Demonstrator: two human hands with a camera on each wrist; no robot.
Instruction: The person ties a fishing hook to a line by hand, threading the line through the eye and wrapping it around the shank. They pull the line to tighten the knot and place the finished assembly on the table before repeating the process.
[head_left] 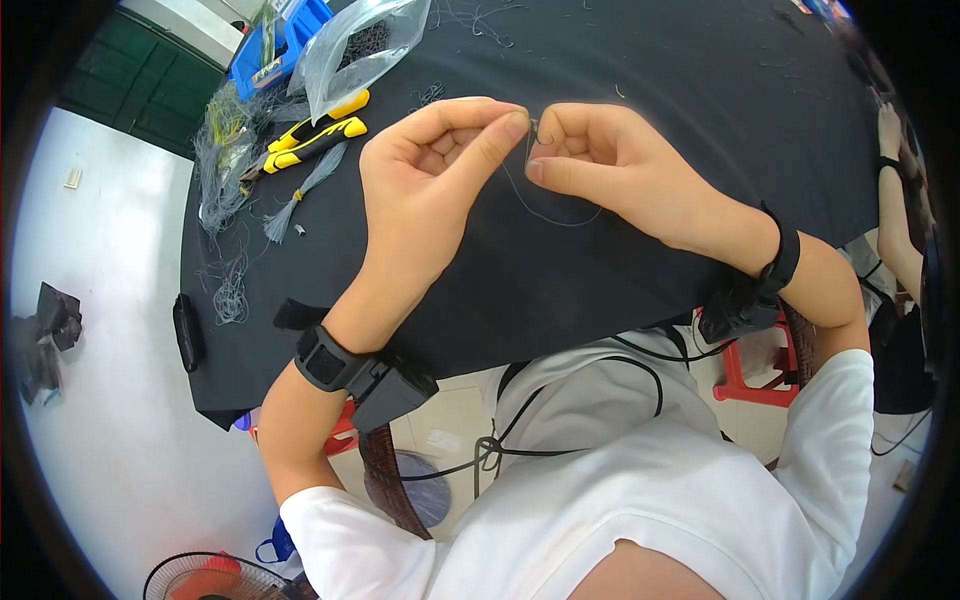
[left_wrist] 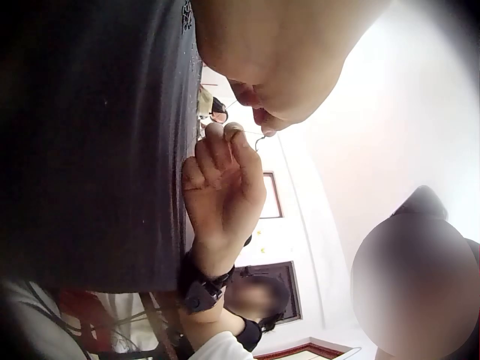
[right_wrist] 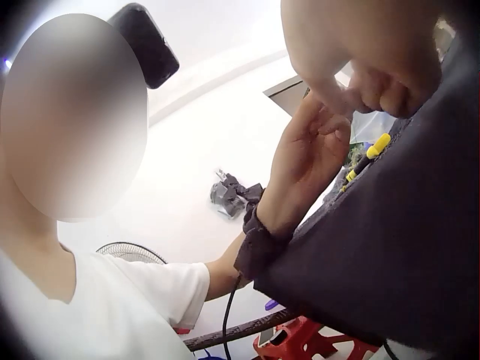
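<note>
Both hands are raised over the black cloth, fingertips close together. In the head view the left hand [head_left: 430,180] pinches a small thing with thin line at its thumb and index fingertips. The right hand [head_left: 630,165] has its fingers curled, thumb and index holding a small dark hook [head_left: 545,139]. A thin grey line [head_left: 545,217] hangs in a loop below the hands. In the left wrist view the right hand [left_wrist: 225,176] is seen palm side, with a curved hook [left_wrist: 259,141] by its fingertips. The right wrist view shows the left hand [right_wrist: 315,146] partly behind the right hand [right_wrist: 367,52].
On the black-covered table [head_left: 600,270], yellow-black pliers [head_left: 318,142], a bundle of line [head_left: 300,195], tangled line [head_left: 230,290], a blue bin [head_left: 275,50] and a clear bag [head_left: 360,50] lie at the left. Another person's arm [head_left: 895,200] is at the far right.
</note>
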